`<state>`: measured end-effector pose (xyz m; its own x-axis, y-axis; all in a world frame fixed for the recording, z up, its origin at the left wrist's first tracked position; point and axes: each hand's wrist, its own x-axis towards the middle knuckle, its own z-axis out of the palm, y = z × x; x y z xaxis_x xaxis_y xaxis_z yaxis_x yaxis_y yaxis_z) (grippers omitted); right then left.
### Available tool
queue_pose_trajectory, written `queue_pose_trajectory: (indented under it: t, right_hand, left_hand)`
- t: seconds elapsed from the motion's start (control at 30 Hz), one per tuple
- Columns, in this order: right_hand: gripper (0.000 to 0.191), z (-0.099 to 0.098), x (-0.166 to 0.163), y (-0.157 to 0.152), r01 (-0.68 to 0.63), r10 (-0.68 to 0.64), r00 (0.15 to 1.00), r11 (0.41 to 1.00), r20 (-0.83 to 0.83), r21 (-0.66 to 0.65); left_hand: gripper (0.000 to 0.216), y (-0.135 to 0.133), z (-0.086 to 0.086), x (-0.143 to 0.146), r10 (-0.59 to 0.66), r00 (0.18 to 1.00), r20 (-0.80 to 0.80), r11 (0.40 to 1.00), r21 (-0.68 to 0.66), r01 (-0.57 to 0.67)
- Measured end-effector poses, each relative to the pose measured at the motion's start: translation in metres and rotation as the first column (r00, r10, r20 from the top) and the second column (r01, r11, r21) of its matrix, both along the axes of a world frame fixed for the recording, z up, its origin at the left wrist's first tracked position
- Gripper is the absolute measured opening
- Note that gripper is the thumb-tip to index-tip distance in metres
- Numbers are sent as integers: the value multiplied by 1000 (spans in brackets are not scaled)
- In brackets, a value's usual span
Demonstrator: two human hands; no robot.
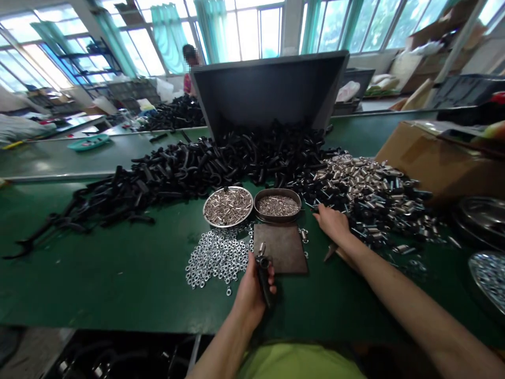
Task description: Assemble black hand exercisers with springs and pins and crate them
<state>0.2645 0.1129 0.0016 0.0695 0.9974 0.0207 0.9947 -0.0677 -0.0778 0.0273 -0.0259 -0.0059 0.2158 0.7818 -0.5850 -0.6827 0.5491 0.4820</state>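
My left hand [252, 287] is wrapped round a black handle-shaped part [263, 281], held upright just in front of the brown metal plate [282, 250]. A small shiny metal cylinder [262, 248] stands out at its top. To the right, my right hand [333, 223] has its fingers pressed together at the edge of a heap of black-headed bolts [357, 205] and metal sleeves [351, 171]. What its fingertips pinch is too small to make out. Below that hand a pointed brownish tool tip [330, 251] shows; whether the palm holds it cannot be told.
Loose nuts [219, 260] lie left of the plate. Behind it stand a round dish of small pins [229, 206] and an oval tin [277, 205]. Black parts [189, 166] spill from a tipped grey bin [272, 95]. A cardboard box [437, 152] is at right; a person [188, 81] is beyond.
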Motion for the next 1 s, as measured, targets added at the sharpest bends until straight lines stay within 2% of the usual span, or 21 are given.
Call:
queue_pose_trajectory:
  t: [0.07,0.13,0.2,0.27,0.33,0.43,0.53,0.57,0.63,0.7,0.77,0.83,0.9,0.93,0.97,1.0]
  right_hand:
    - [30,0,1,-9,15,-16,999,1000,33,27]
    - [30,4,1,-25,-1,0,1000,993,11,118]
    - [28,12,-4,-47,-72,102,985,976,-140,206]
    - [26,21,-14,-72,-192,264,886,957,-380,216]
    - [23,30,-31,-97,-343,393,731,918,-557,199]
    - [18,36,-58,-121,-520,554,576,816,-601,254]
    - [21,30,-79,-129,-577,647,515,747,-562,330]
    - [20,28,-84,-129,-569,649,526,749,-550,340]
    - [18,23,-91,-127,-520,583,607,805,-540,286]
    - [32,20,-94,-124,-472,453,693,873,-561,122]
    - [38,21,-94,-123,-446,366,720,895,-589,11]
    - [27,21,-94,-123,-458,414,670,884,-616,96]
    - [28,20,-93,-124,-473,524,590,841,-614,263]
    - [29,18,-93,-125,-472,539,565,832,-625,291]
    - [28,17,-93,-125,-467,509,554,845,-659,260]
    - [28,17,-93,-125,-460,437,555,870,-708,177]
  left_hand:
    - [39,3,0,-2,78,995,55,996,-57,-75]
    - [28,6,1,-5,129,987,92,988,-96,-120]
    - [23,7,2,-5,147,984,102,985,-110,-136]
    - [21,8,3,-4,139,984,108,986,-103,-128]
    - [20,7,4,-1,130,984,119,989,-89,-119]
    - [16,4,6,6,139,983,121,989,-66,-132]
    - [9,-1,6,12,201,978,56,980,-6,-201]
    - [9,-3,6,13,218,975,37,976,19,-219]
    - [11,-7,4,14,232,973,-2,970,77,-231]
    - [15,-8,3,14,225,973,-45,967,134,-217]
    - [17,-8,3,11,233,971,-55,963,155,-222]
    - [22,-6,3,9,251,968,-2,960,133,-248]
    - [31,-5,3,8,276,960,39,954,110,-279]
    - [35,-5,4,8,279,959,40,953,112,-282]
    - [38,-5,4,8,272,962,34,954,120,-274]
    - [41,-5,4,8,258,966,24,957,129,-259]
